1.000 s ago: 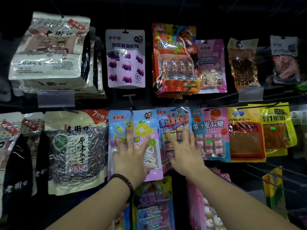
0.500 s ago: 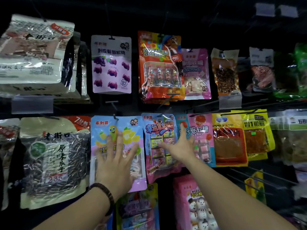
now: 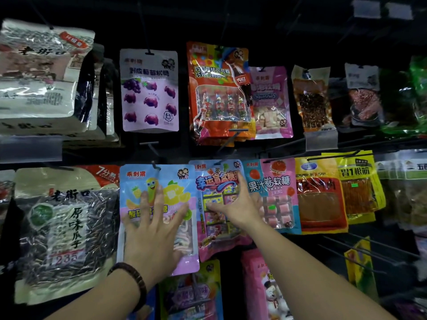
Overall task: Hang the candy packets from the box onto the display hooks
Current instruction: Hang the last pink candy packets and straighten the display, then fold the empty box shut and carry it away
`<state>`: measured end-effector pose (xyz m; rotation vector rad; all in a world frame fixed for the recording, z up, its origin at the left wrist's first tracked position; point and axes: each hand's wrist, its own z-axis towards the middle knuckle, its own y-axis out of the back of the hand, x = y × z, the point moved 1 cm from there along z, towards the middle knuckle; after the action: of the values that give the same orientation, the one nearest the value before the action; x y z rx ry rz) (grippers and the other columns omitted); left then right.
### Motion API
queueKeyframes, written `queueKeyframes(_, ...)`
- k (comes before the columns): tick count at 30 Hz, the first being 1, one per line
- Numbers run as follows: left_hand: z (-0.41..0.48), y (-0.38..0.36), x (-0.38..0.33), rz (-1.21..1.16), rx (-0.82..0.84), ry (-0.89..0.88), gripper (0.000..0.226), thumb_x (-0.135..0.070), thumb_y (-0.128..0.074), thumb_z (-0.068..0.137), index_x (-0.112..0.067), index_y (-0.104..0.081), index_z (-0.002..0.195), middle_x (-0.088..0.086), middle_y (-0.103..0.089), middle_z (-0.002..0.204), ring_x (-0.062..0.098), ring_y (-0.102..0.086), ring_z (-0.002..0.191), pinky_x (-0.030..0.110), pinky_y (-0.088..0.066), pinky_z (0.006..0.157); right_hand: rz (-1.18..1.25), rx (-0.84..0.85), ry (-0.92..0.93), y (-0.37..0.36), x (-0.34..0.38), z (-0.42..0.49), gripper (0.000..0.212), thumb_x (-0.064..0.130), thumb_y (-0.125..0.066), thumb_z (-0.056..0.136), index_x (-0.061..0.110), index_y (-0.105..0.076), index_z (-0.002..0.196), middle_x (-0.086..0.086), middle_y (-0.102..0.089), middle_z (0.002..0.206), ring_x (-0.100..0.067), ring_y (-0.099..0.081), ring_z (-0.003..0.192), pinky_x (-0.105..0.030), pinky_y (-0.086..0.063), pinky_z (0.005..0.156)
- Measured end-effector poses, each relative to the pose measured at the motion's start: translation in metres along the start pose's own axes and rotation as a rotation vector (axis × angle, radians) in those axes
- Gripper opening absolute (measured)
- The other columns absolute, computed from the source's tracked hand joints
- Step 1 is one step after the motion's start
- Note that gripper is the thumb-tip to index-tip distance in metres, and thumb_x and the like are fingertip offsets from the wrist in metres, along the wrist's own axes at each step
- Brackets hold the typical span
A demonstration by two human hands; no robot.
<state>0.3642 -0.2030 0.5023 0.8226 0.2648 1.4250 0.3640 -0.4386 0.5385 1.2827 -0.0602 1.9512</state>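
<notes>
A light-blue and pink gummy packet (image 3: 172, 181) hangs on a black hook (image 3: 155, 166) in the middle row. My left hand (image 3: 153, 229) lies flat on its front with fingers spread. Just to its right hangs a pink and blue candy packet (image 3: 213, 181). My right hand (image 3: 238, 204) rests against that packet with fingers apart, its fingertips reaching the seam with the blue fruit-roll candy packet (image 3: 275, 183). Neither hand grips anything. The box is not in view.
Above hang a purple grape gummy packet (image 3: 149, 91), an orange cola-bottle candy packet (image 3: 216, 88) and a pink marshmallow packet (image 3: 271, 102). Sunflower-seed bags (image 3: 62, 229) fill the left. Bare black hooks (image 3: 360, 252) jut out at lower right. More packets hang below.
The view has shifted so the display sits further left and lower. My right hand slid up and right across the pink and blue packet. My left hand stays flat on the gummy packet.
</notes>
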Motion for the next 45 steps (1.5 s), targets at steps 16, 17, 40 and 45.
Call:
queueKeyframes(16,-0.006,0.008,-0.003,0.023,0.044,0.007,0.114,-0.081,-0.051,0.086,-0.047,0.033,0.155,0.024,0.050,0.158,0.055,0.031,0.152,0.076,-0.016,0.119,-0.427,-0.062,0.098,0.004,0.013,-0.029,0.130,0.085,-0.073,0.071,0.046,0.010,0.163,-0.022,-0.009,0.163,-0.046,-0.023,0.151,-0.061,-0.039,0.113)
queueKeyframes(17,-0.008,0.011,-0.004,0.012,0.046,0.009,0.113,-0.080,-0.051,0.086,-0.048,0.032,0.155,0.024,0.049,0.158,0.055,0.030,0.152,0.074,-0.018,0.119,-0.463,-0.055,0.120,0.004,0.015,-0.034,0.128,0.085,-0.071,0.073,0.045,0.011,0.163,-0.022,-0.006,0.164,-0.046,-0.020,0.152,-0.062,-0.039,0.115)
queueKeyframes(40,-0.374,0.084,0.037,-0.723,0.572,0.106,0.017,-0.059,-0.064,0.090,-0.047,-0.066,0.103,-0.027,-0.069,0.102,-0.002,-0.067,0.094,0.029,-0.059,0.083,-0.802,0.496,0.297,0.055,0.013,-0.338,0.068,0.055,-0.056,0.102,0.021,-0.035,0.157,-0.011,-0.044,0.144,-0.035,-0.041,0.136,-0.050,-0.047,0.106)
queueKeyframes(45,-0.509,0.057,0.010,-0.926,0.765,0.352,0.016,-0.045,-0.068,0.099,-0.037,-0.069,0.112,-0.021,-0.068,0.110,0.002,-0.064,0.102,0.028,-0.054,0.089,-0.585,0.572,0.129,0.037,-0.047,-0.433,0.066,0.047,-0.064,0.099,0.022,-0.043,0.157,-0.013,-0.050,0.148,-0.035,-0.043,0.142,-0.047,-0.044,0.112)
